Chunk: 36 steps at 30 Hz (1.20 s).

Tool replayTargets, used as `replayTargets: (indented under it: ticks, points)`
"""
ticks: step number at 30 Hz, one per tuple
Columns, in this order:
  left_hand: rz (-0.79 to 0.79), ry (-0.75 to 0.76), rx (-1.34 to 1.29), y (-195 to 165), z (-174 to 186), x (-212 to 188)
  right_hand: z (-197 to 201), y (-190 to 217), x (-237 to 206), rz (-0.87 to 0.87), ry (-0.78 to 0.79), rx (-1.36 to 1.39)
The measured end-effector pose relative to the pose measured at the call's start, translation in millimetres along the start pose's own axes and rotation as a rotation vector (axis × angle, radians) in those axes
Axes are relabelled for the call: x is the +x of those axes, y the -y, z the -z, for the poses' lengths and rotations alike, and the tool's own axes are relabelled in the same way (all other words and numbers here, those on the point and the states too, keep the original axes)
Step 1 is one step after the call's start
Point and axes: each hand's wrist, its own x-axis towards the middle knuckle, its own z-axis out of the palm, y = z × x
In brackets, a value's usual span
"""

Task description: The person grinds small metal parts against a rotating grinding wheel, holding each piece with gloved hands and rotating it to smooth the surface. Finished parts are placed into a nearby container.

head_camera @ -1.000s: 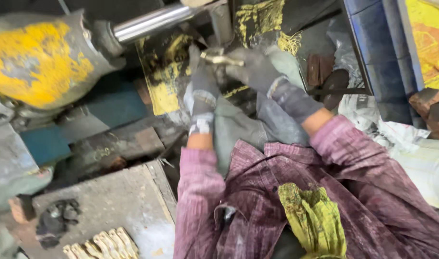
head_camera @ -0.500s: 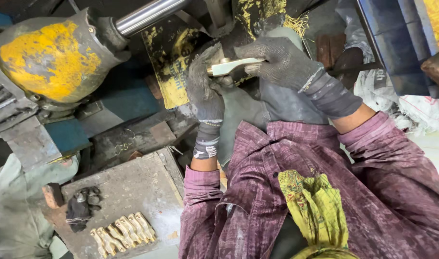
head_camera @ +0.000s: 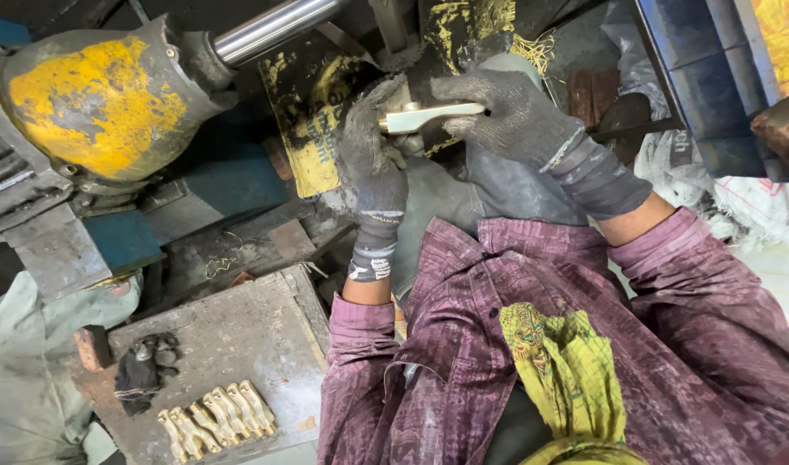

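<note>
Up near the top of the view, both gloved hands meet on a pale brass-coloured metal bar (head_camera: pixel 431 115), a short flat piece with a small notch along its upper edge. Its long axis runs almost level across the picture, one end pointing toward the left hand (head_camera: pixel 373 164) and the other toward the right hand (head_camera: pixel 506 112). The left hand, in a dark grey knitted glove, is closed around the bar's left end; the right hand, gloved alike, wraps its fingers (head_camera: pixel 463 90) over the right end from above. The bar is held in the air in front of a black plate smeared with yellow paint (head_camera: pixel 313 120). To the left stands a heavy yellow-and-grey machine housing (head_camera: pixel 102 103) with a polished steel shaft (head_camera: pixel 274 30). Lower left, on a grey stone slab (head_camera: pixel 239 336), lies a row of small brass castings (head_camera: pixel 218 418) beside a dark crumpled glove (head_camera: pixel 140 370).
</note>
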Motion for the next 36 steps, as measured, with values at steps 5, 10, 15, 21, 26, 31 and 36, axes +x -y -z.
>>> replayTargets:
  ticks: [5, 10, 15, 21, 26, 31, 36]
  points:
    - [0.539, 0.199, -1.636, 35.0, -50.2, 19.0, -16.4, -26.8, 0.7, -0.236, -0.04, 0.0]
    - [0.465, 0.517, 0.04, 86.4, -129.9, 28.7, -19.2, -79.3, 23.3, -0.049, -0.097, -0.387]
    - [0.734, 0.406, -0.534, 90.4, -167.5, 39.9, -10.9, -112.4, 38.5, -0.394, -0.046, -0.155]
    - [0.729, 0.237, -0.555, 91.2, -180.6, 44.0, -15.9, -125.9, 47.1, -0.287, -0.074, 0.007]
    - [0.241, 0.146, 0.204, 97.1, -188.2, 36.5, -24.6, -124.0, 45.7, -0.37, -0.074, -0.012]
    - [0.313, 0.049, 0.178, 97.3, -196.6, 29.4, -32.5, -121.2, 49.3, -0.129, -0.147, -0.187]
    - [0.52, 0.224, 0.076, 106.0, -207.1, 20.2, -44.6, -119.7, 49.7, -0.321, -0.157, -0.028]
